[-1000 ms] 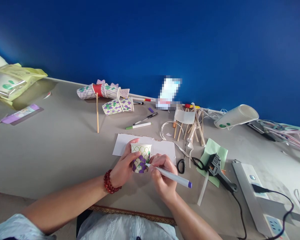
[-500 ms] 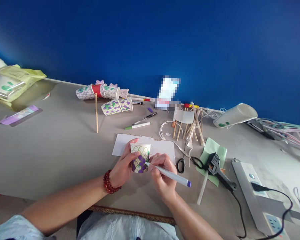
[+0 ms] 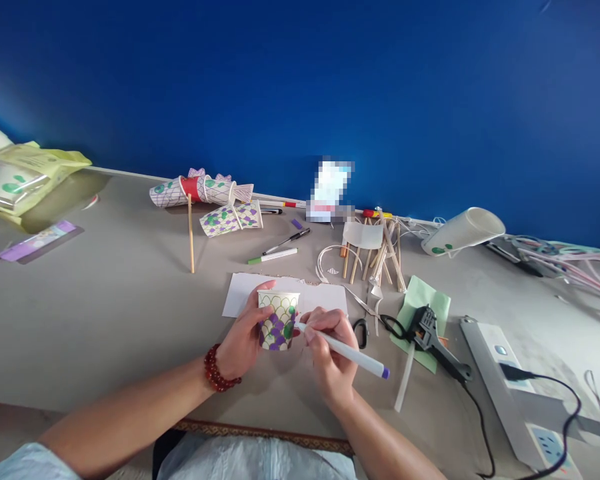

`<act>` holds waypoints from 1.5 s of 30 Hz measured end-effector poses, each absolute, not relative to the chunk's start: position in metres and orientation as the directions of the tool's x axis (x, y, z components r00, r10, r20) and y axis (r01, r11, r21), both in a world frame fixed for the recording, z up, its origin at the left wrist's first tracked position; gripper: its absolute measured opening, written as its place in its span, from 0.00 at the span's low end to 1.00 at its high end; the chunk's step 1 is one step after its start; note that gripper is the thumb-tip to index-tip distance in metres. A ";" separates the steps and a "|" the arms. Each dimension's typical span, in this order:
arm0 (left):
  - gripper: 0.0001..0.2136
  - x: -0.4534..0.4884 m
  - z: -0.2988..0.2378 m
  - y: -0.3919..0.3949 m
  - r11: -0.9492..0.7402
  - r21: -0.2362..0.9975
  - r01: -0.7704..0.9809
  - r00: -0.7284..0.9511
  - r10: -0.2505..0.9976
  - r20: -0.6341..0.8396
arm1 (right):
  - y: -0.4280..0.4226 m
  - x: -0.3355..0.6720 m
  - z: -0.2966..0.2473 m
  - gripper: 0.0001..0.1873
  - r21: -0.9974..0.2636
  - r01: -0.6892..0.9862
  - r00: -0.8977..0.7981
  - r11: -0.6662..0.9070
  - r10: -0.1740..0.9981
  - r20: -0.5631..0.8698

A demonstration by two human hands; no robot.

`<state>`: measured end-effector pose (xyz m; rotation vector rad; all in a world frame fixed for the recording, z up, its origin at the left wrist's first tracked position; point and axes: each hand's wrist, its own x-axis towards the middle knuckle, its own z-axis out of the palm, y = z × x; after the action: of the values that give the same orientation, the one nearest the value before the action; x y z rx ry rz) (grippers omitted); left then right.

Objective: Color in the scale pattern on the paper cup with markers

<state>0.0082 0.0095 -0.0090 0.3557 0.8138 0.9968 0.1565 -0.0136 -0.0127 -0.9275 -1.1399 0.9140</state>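
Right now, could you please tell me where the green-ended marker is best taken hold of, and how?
I'd pinch the green-ended marker mid-barrel from the near side, thumb and finger across its width: it lies flat, slender and roughly sideways, and a black pen sits close on its far side.

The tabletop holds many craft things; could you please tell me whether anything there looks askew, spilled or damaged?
The white sheet behind the patterned cup has an uneven far edge, as if cut or torn; I see no spill.
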 end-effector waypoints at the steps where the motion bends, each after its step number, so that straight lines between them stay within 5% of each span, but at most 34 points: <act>1: 0.31 0.008 -0.009 0.010 0.523 0.596 -0.610 0.303 0.848 -0.435 | -0.013 0.156 -0.011 0.08 -0.935 -0.124 0.186 0.332 0.933 0.307; 6: 0.34 0.007 -0.007 0.011 0.554 0.540 -0.634 0.376 0.830 -0.412 | -0.012 0.155 -0.008 0.09 -0.931 -0.203 0.158 0.305 0.948 0.276; 17: 0.34 0.009 0.001 0.009 0.534 0.660 -0.528 0.283 0.844 -0.456 | -0.014 0.157 -0.010 0.11 -0.931 -0.269 0.145 0.249 0.965 0.216; 26: 0.34 0.008 -0.001 0.013 0.577 0.563 -0.591 0.357 0.814 -0.459 | -0.019 0.156 -0.012 0.10 -0.930 -0.219 0.112 0.295 0.955 0.276; 45: 0.34 0.007 -0.007 0.009 0.564 0.596 -0.572 0.343 0.824 -0.450 | -0.020 0.158 -0.016 0.09 -0.948 -0.023 0.056 0.318 0.947 0.316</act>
<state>0.0073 0.0092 -0.0068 0.3631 0.7990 0.9331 0.1578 -0.0196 -0.0158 -0.9708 -1.2842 0.9484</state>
